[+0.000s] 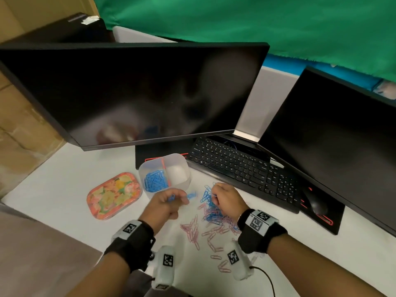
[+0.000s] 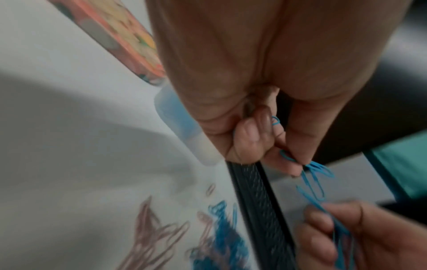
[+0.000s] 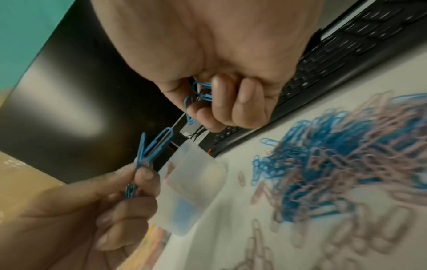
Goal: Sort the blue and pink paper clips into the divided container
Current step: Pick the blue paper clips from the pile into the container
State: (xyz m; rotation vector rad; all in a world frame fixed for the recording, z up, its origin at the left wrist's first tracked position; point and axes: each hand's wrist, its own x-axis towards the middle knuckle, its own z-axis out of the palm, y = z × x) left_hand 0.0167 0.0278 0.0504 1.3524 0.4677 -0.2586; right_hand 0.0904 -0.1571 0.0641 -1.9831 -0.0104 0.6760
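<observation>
A translucent divided container (image 1: 186, 179) stands on the white desk, with blue clips (image 1: 155, 181) in its left compartment. A mixed pile of blue and pink paper clips (image 1: 213, 212) lies to its right and nearer me. My left hand (image 1: 179, 198) hovers just in front of the container and pinches a few blue paper clips (image 2: 316, 170) between thumb and fingers. My right hand (image 1: 215, 191) is over the pile's far edge, fingers curled around more blue clips (image 3: 203, 91). In the right wrist view the left hand's clips (image 3: 154, 146) stick up beside the container (image 3: 196, 175).
A floral lid (image 1: 114, 195) lies left of the container. A black keyboard (image 1: 242, 170) and mouse (image 1: 316, 202) sit to the right, close behind the pile. Two dark monitors (image 1: 128, 93) (image 1: 342, 136) stand behind. Loose pink clips (image 1: 192, 232) are scattered nearer me.
</observation>
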